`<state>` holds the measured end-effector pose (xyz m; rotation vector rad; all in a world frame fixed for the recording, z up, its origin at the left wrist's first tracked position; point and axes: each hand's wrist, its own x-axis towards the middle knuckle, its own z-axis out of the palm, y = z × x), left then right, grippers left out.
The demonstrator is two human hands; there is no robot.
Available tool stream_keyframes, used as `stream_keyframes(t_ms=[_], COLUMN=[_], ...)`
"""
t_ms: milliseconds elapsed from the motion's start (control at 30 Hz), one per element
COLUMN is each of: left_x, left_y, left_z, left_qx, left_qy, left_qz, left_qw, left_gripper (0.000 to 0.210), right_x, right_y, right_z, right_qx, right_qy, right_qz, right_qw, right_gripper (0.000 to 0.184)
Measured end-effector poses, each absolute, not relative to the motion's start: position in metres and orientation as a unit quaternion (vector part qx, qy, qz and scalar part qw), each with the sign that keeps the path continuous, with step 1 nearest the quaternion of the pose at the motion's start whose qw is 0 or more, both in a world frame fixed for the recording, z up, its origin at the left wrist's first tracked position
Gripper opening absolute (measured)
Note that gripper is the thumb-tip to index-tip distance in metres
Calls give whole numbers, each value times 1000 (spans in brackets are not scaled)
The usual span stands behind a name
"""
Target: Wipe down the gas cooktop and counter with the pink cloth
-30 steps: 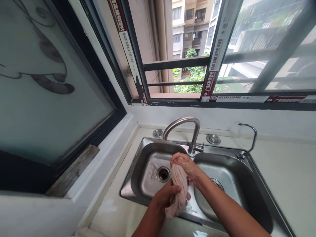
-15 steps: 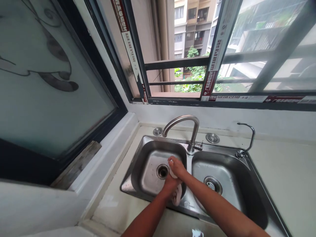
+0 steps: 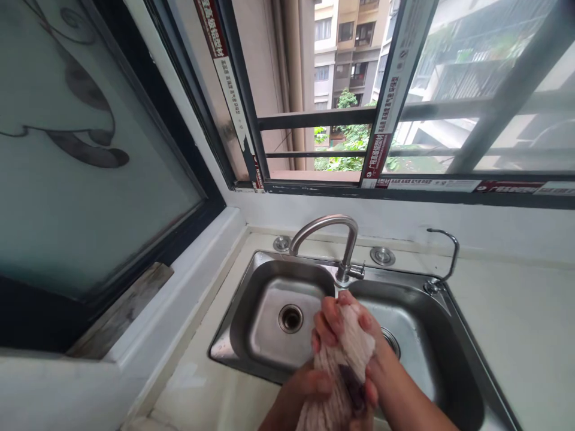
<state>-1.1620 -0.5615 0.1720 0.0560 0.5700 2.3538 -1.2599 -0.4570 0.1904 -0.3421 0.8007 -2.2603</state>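
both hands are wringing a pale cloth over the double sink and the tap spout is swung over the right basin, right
Not quite. In the head view the tap spout curves over the left basin, not the right. The rest holds: left hand and right hand both grip the pale cloth over the double sink.

Cloth (image 3: pixel 341 371) lower end cut off by bottom edge; forearms too.

Faucet (image 3: pixel 335 239) behind sink (image 3: pixel 251 281), btwn basins

head camera, looking forward and down, close over sink (image 3: pixel 251 287)
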Motion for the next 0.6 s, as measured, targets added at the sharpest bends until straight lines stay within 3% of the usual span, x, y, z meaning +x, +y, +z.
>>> stream_keyframes(t_ms=[100,267,467,600], left_x=[-1167,-1183,-1201,-1211], left_y=[-566,-549,-523,-524], left_z=[194,176,115,84], left_qx=[-19,-142,-273,-301], left_qy=[233,373,496,522], left_qz=[903,867,797,784], left_qw=[360,298,211,148], left_gripper=[54,35,14,14], right_x=[-1267,-1286,-1296,-1301], right_y=[-448,-445,-457,-477], right_z=[211,195,144,121], right_qx=[-163,-115,-122,-138], right_qy=[355,506,671,757], right_qz=[-834,-738,-620,-547], right_qw=[389,433,388,329], right_gripper=[47,63,27,16])
